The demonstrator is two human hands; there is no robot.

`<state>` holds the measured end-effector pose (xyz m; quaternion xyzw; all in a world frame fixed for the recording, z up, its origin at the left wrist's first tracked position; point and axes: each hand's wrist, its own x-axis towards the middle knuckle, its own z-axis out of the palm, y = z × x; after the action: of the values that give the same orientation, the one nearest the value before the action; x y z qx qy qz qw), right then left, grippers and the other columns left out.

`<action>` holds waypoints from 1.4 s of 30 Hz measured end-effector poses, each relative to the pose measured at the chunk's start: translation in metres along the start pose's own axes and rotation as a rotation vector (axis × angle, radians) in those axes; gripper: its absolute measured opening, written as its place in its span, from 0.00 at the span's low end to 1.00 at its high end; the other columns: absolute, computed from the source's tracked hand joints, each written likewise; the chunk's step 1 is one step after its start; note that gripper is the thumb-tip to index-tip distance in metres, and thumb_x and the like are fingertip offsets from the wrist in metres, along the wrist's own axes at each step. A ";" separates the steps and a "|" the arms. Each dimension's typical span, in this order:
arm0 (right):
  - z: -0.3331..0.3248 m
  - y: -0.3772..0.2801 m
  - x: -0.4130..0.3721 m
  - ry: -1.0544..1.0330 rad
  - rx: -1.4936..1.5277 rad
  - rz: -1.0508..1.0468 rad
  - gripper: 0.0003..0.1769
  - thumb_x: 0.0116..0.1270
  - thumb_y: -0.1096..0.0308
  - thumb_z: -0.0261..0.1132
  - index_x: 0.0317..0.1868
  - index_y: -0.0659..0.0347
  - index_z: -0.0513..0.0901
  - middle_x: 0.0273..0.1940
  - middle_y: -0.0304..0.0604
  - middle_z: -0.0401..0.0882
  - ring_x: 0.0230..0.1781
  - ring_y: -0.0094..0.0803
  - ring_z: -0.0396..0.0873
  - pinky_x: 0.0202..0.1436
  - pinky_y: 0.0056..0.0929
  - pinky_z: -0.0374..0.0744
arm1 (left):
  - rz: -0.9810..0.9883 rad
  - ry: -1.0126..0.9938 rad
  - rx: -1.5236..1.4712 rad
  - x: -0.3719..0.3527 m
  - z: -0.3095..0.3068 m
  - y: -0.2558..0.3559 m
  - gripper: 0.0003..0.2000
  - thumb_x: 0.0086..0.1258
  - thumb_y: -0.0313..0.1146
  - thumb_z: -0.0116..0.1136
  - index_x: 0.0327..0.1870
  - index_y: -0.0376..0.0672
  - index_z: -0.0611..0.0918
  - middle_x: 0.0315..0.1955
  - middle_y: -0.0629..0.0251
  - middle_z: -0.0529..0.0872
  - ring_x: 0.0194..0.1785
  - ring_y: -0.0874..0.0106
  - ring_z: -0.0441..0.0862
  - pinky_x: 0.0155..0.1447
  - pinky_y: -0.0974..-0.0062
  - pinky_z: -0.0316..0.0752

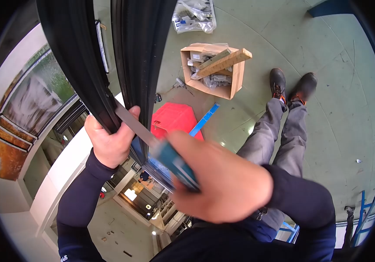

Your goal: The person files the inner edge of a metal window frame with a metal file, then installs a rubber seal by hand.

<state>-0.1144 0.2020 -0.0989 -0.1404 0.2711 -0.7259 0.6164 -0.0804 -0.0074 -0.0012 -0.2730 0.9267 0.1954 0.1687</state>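
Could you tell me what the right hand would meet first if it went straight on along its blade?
Probably the black frame: the blade in the right hand ends at it, beside the left hand; depth is unclear.

Workshop — painted floor (327, 131), parts box (235, 78)

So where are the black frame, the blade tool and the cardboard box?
frame (141, 56): head view, on its black upper profile.
tool (134, 125): head view, on the flat metal blade.
box (238, 81): head view, on its right side wall.
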 end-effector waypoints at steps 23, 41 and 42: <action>0.001 -0.003 0.014 0.007 -0.097 -0.133 0.24 0.54 0.76 0.64 0.49 0.78 0.65 0.24 0.61 0.74 0.29 0.61 0.79 0.31 0.51 0.74 | 0.016 -0.023 -0.060 0.001 -0.004 -0.001 0.07 0.61 0.20 0.69 0.27 0.39 0.81 0.20 0.75 0.81 0.26 0.84 0.76 0.32 0.82 0.71; 0.000 -0.001 0.001 0.049 -0.173 -0.137 0.22 0.55 0.73 0.67 0.48 0.68 0.69 0.28 0.50 0.78 0.28 0.45 0.80 0.31 0.40 0.75 | 0.027 -0.012 -0.090 0.000 -0.001 -0.009 0.07 0.63 0.21 0.69 0.27 0.39 0.82 0.20 0.75 0.81 0.26 0.86 0.75 0.31 0.81 0.69; -0.004 -0.016 0.020 -0.055 -0.081 0.089 0.21 0.56 0.73 0.67 0.48 0.67 0.69 0.28 0.51 0.78 0.29 0.46 0.79 0.32 0.41 0.76 | 0.055 -0.026 -0.074 0.001 -0.003 -0.008 0.06 0.63 0.21 0.68 0.29 0.38 0.82 0.21 0.75 0.82 0.27 0.86 0.75 0.31 0.81 0.70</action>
<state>-0.1333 0.1849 -0.0954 -0.1728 0.2893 -0.6821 0.6490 -0.0777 -0.0156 -0.0011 -0.2511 0.9238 0.2374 0.1649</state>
